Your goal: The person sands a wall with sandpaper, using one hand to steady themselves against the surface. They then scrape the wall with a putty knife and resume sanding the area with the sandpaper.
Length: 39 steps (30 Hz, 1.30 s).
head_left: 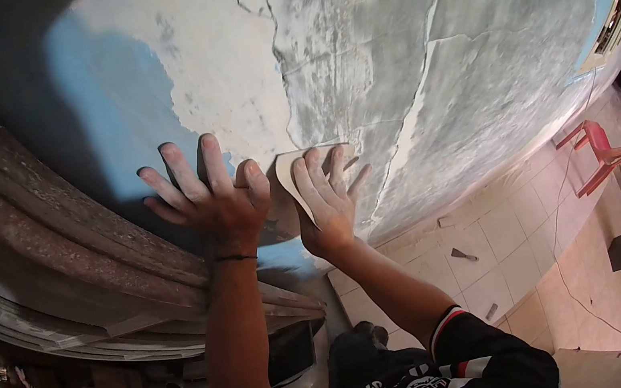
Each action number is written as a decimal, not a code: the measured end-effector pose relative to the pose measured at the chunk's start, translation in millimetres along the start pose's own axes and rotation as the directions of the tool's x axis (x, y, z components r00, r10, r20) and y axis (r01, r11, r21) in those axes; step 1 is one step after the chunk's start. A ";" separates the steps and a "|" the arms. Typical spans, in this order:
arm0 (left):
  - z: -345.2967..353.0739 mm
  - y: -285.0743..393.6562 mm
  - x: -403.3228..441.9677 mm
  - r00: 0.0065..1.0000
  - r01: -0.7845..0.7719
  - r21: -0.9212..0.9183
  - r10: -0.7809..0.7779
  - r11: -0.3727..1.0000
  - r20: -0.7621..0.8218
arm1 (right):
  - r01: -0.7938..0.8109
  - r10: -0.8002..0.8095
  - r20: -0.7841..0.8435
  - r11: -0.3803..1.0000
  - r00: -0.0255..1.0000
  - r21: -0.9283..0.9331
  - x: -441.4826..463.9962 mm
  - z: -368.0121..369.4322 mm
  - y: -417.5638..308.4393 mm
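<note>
My left hand (pixel 217 196) lies against the wall (pixel 218 70) with its fingers spread and holds nothing. The fingers are dusted white and a dark thin band circles the wrist. Just right of it, my right hand (pixel 331 203) presses a pale sheet of sandpaper (pixel 288 181) to the wall, and the sheet's left side curls up beside the hand. Around both hands the surface is patchy: blue paint to the left, whitish filler in the middle, grey plaster to the right. Long cracks run down the wall above and right of my right hand.
A scraper (pixel 464 254) lies on the tiled floor (pixel 503 232), with a small grey block (pixel 492 311) nearer me. A pink plastic chair (pixel 603 154) stands at the right, and a thin cable (pixel 555 236) crosses the floor. Stepped moulding (pixel 79 222) runs along the left.
</note>
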<state>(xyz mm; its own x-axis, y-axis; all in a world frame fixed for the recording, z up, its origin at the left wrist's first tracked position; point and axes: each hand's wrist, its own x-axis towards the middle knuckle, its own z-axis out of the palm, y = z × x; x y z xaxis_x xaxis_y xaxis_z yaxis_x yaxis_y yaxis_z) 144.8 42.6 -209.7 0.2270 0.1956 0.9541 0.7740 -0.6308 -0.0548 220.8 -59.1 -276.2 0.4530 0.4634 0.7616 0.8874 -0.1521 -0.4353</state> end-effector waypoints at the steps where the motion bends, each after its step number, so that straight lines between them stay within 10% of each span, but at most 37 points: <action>1: -0.7 0.3 0.9 0.999 -0.035 0.003 0.035 0.999 -0.032 | 0.004 -0.004 0.019 1.000 1.000 -0.003 -0.7 -1.9 0.6; 39: -0.5 -1.4 1.6 0.987 -0.118 -0.030 0.114 0.993 -0.113 | -0.071 0.063 0.134 0.996 0.989 0.053 -37.0 16.8 9.7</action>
<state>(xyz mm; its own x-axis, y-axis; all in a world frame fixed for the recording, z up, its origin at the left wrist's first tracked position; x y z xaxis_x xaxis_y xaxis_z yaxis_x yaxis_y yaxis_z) 143.8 43.4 -207.9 0.2455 0.0365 0.9687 0.7239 -0.6715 -0.1581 211.2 -63.1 -316.7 0.4927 0.5654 0.6615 0.8472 -0.1379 -0.5131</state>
